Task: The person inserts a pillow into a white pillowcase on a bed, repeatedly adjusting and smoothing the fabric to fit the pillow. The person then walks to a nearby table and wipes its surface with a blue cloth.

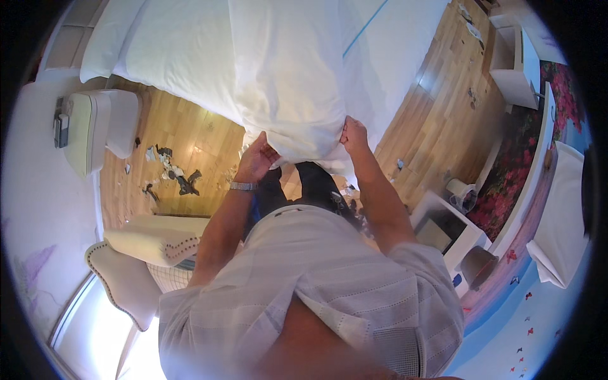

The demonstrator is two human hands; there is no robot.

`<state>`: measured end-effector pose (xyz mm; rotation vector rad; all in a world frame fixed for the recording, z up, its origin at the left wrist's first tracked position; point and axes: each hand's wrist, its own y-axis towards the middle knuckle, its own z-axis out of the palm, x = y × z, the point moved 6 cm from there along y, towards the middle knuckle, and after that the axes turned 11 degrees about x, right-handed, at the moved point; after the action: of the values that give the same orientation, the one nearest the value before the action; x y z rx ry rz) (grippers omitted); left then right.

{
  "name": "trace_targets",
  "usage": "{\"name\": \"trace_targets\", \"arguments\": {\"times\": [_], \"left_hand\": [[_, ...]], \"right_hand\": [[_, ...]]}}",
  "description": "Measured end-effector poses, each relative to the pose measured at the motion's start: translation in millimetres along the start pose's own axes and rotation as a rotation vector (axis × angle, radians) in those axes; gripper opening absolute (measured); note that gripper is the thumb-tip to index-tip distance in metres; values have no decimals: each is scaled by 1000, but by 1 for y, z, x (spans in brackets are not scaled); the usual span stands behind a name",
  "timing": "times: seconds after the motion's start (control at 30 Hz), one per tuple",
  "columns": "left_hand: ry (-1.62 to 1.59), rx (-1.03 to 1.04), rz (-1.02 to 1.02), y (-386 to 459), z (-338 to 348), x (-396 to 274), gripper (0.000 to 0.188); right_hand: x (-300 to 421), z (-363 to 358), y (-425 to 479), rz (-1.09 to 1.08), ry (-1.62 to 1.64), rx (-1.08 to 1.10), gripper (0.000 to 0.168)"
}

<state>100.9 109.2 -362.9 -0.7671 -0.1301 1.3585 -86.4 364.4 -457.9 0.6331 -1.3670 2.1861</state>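
Note:
White bedding (289,71) spreads across a bed in front of me, with a bulky pillow or folded duvet end hanging toward my legs; which of the two cannot be told. At its near left corner my left hand (260,156), with a metal watch band on the wrist, grips the white fabric. My right hand (353,135) is closed on the fabric's right edge. The cloth is bunched between both hands. A thin blue line (365,28) runs over the bedding at the upper right.
Dark and pale scraps (183,178) litter the wooden floor at left. A studded armchair (152,242) stands near my left elbow. A white nightstand (95,126) is against the left wall. White furniture (515,66) and a small bin (460,192) are at right.

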Motion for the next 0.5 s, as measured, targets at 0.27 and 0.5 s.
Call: {"name": "trace_targets", "arguments": {"times": [0.27, 0.5], "left_hand": [[0, 94, 101, -25, -18, 23, 35], [-10, 28, 168, -50, -61, 32, 15]], "right_hand": [[-31, -8, -51, -1, 20, -247, 24], [-48, 1, -55, 176, 209, -260, 46]]}}
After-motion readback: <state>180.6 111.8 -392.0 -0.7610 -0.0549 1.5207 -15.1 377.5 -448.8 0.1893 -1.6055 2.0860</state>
